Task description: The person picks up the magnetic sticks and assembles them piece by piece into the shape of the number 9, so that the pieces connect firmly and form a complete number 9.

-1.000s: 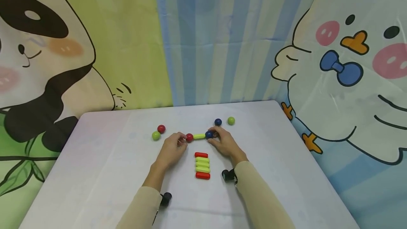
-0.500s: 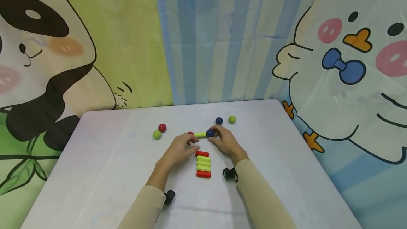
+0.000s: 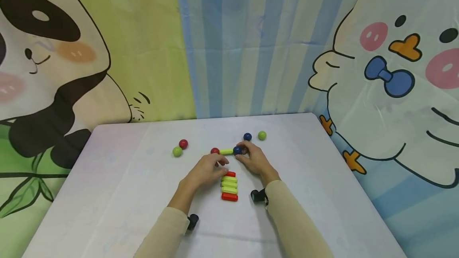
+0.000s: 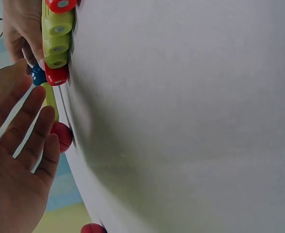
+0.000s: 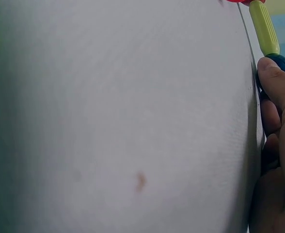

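Note:
My right hand (image 3: 253,159) pinches a blue ball (image 3: 238,150) between thumb and fingers. A yellow-green rod (image 3: 226,151) joins that ball to a red ball (image 3: 214,151) on its left; in the right wrist view the ribbed rod (image 5: 264,26) meets the blue ball end-on. My left hand (image 3: 206,169) reaches over the far end of a row of rods, its fingers loosely bent with nothing between them. That row has a red rod (image 3: 229,197) nearest me, several yellow-green rods (image 3: 229,184) and another red rod (image 3: 231,174) partly behind my left hand. Silver discs show on the rod ends in the left wrist view.
On the white table (image 3: 118,194), a loose red ball (image 3: 183,143) and a green ball (image 3: 177,151) lie at the left. Another blue ball (image 3: 247,136) and a green ball (image 3: 262,135) lie near the back edge. A cartoon-printed curtain (image 3: 229,43) hangs behind.
My left hand has let go of the joined red ball and moved right and toward me, to the far end of the rod row. My right hand stays on the blue ball.

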